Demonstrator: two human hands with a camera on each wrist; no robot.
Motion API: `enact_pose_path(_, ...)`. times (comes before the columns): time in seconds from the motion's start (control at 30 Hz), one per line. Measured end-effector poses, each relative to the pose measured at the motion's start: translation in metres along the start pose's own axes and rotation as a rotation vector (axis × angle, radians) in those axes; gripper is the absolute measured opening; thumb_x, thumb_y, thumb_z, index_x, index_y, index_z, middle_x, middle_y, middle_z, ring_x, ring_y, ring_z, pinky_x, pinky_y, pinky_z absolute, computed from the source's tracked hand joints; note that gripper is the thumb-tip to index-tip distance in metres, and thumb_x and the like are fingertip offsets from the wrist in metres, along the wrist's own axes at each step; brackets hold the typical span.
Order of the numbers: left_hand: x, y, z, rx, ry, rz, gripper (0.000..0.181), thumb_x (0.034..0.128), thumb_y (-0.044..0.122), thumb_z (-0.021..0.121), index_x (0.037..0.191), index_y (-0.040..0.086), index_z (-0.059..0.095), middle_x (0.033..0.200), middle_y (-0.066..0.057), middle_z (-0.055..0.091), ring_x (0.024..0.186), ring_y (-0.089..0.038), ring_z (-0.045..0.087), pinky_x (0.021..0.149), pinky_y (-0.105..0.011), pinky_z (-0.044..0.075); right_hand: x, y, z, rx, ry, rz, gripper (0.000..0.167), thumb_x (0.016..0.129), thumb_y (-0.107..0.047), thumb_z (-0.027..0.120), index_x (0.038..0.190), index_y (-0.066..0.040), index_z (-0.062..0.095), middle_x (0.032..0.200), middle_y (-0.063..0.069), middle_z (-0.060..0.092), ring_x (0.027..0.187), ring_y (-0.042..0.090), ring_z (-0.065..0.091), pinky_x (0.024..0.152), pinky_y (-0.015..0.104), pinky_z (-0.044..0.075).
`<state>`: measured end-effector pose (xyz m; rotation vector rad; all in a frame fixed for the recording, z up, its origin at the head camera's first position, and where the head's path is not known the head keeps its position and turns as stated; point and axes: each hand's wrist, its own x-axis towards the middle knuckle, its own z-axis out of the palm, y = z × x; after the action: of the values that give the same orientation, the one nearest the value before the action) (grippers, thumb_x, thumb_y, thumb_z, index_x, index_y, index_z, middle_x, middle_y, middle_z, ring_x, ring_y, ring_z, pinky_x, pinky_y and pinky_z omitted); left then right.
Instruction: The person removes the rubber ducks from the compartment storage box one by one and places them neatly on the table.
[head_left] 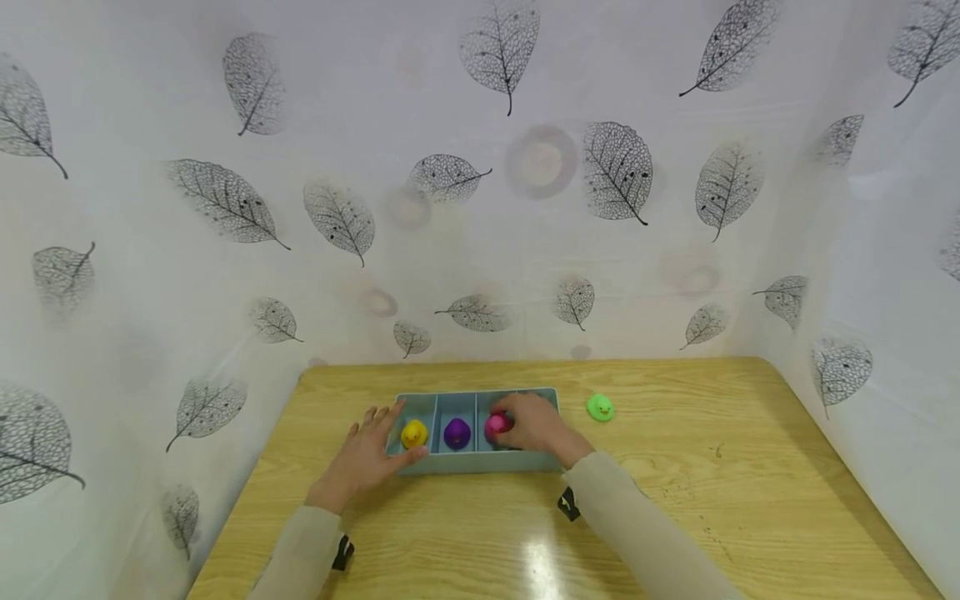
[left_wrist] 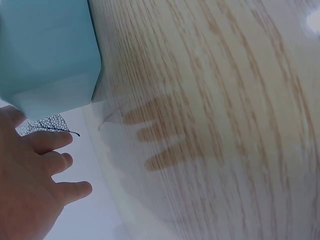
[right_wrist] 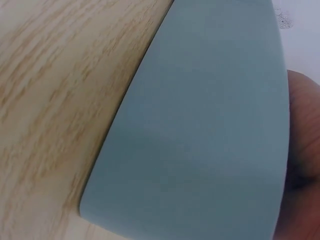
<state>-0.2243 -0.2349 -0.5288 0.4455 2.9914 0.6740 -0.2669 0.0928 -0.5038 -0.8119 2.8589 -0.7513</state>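
Beige sleeves: two forearms [head_left: 637, 517] reach in from the near edge, a dark band at each wrist.
Wooden table: pale, grained top [head_left: 450, 533], a bright glare spot between the arms.
Blue-grey box: a divided tray [head_left: 480, 463], long axis running left to right across the person's front.
Left hand: spread at the box's left end [head_left: 367, 454], fingers fairly straight, thumb over the near rim; it looks to be steadying the box.
Yellow duck: leftmost compartment [head_left: 414, 432], just beyond the left thumb.
Purple duck: next compartment to the right [head_left: 457, 433], between the hands, touched by neither.
Right hand: over the box's right part [head_left: 532, 421], thumb and finger curled, pinching the pink duck; it hides any divider farther right.
Pink duck: third compartment from the left [head_left: 496, 427], at the left side of the right hand, between its fingertips; whether it touches the floor cannot be told.
Green duck: on the table [head_left: 600, 407], outside the box's right end and slightly farther off than the pink one; the right hand is nearer.
Leaf-print curtain: white backdrop [head_left: 480, 250] behind the table.
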Motion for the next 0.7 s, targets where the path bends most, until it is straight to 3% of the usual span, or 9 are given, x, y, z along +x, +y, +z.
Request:
enact_pose_path(0.27,0.0,0.002,-0.003,0.004,0.014,0.005,0.1,0.0943,0.068,0.064,0.17,0.017,0.024,0.165,-0.025,0.041,0.155,-0.057,0.027,0.12,-0.081,0.02,-0.002,0.001,-0.008,0.049,0.04,-0.025,0.043,0.082,-0.019,0.085,0.124,-0.009,0.077,0.113,0.007,0.078,0.103,0.025,0.069,0.101,0.05,0.055)
enact_pose_path(0.43,0.0,0.001,-0.003,0.001,-0.001,-0.004,0.1,0.0946,0.069,0.063,0.17,0.017,0.023,0.166,-0.026,0.04,0.156,-0.056,0.026,0.121,-0.08,0.019,-0.005,0.0,-0.013,0.034,0.063,-0.031,0.041,0.083,-0.024,0.085,0.122,-0.011,0.078,0.113,0.003,0.076,0.096,0.018,0.058,0.087,0.041,0.051)
enact_pose_path(0.53,-0.001,0.001,-0.003,0.001,-0.002,-0.004,0.1,0.0946,0.069,0.063,0.17,0.016,0.024,0.165,-0.026,0.04,0.156,-0.057,0.026,0.12,-0.08,0.019,-0.008,-0.001,-0.017,0.044,0.084,-0.038,0.039,0.083,-0.024,0.084,0.12,-0.011,0.079,0.116,0.005,0.076,0.097,0.019,0.056,0.084,0.039,0.049)
enact_pose_path(0.7,0.0,0.002,-0.002,0.008,0.006,-0.006,0.101,0.0939,0.07,0.063,0.17,0.017,0.024,0.164,-0.024,0.043,0.155,-0.056,0.028,0.12,-0.08,0.02,-0.01,0.002,-0.02,0.086,0.124,-0.034,0.043,0.084,-0.024,0.081,0.124,-0.007,0.076,0.122,0.011,0.072,0.11,0.028,0.062,0.094,0.046,0.054)
